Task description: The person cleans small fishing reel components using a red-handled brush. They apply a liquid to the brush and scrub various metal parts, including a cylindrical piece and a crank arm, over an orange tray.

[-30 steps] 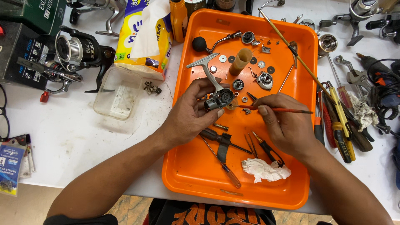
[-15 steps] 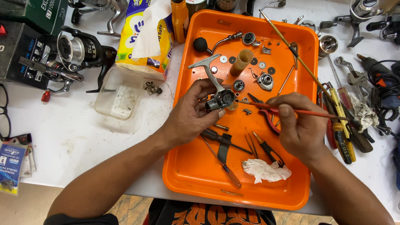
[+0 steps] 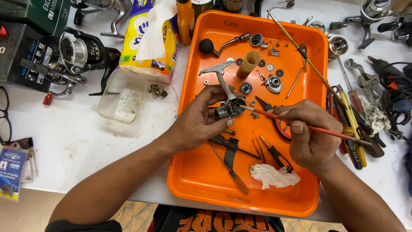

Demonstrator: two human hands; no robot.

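My left hand point(image 3: 198, 121) grips a small dark fishing reel body point(image 3: 228, 108) with a silver stem, held over the orange tray point(image 3: 201, 180). My right hand point(image 3: 305, 135) holds a thin red-handled brush point(image 3: 300, 124), its tip touching the reel body. Loose on the tray lie small gears, washers, a reel handle with a black knob point(image 3: 223, 43), a tan cylinder point(image 3: 249, 64), screwdrivers point(image 3: 229, 169), tweezers and a crumpled white tissue point(image 3: 272, 176).
On the white table to the left sit a clear plastic tub point(image 3: 122, 95), a tissue pack point(image 3: 150, 38), a black spinning reel point(image 3: 79, 53) and boxes. Right of the tray lie screwdrivers, a wrench point(image 3: 358, 73), a rag and cables. Eyeglasses point(image 3: 4, 114) rest at the left edge.
My right hand has shifted slightly right and the brush tip has worked along the reel body. My left hand keeps the reel body nearly in place.
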